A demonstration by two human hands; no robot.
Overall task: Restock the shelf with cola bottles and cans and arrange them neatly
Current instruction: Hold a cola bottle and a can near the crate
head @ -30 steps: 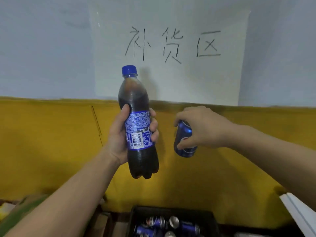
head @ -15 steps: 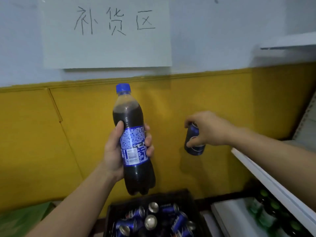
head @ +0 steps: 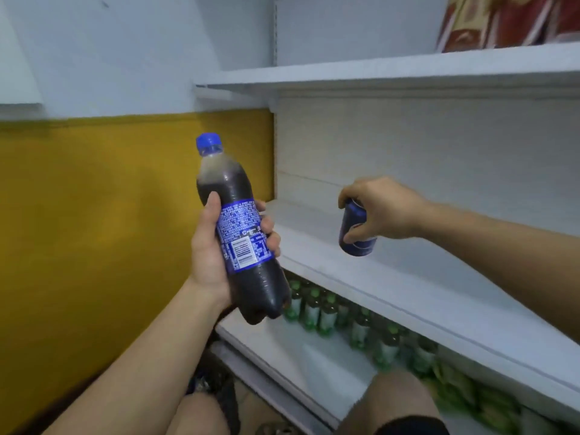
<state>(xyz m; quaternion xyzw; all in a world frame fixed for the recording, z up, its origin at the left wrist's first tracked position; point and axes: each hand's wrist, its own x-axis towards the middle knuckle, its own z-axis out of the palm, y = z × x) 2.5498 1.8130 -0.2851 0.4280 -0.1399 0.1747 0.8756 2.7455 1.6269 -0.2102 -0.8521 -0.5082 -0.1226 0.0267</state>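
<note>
hands grip cola bottle (head: 241, 227), can (head: 356, 230).

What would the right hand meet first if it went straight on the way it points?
The right hand, gripping the cola can, has a free path over the middle shelf board; first contact looks like the back panel. Depth is unclear, so the can might touch the board sooner.

Green bottles (head: 326, 313) low down, red packets (head: 502, 20) high up
</note>
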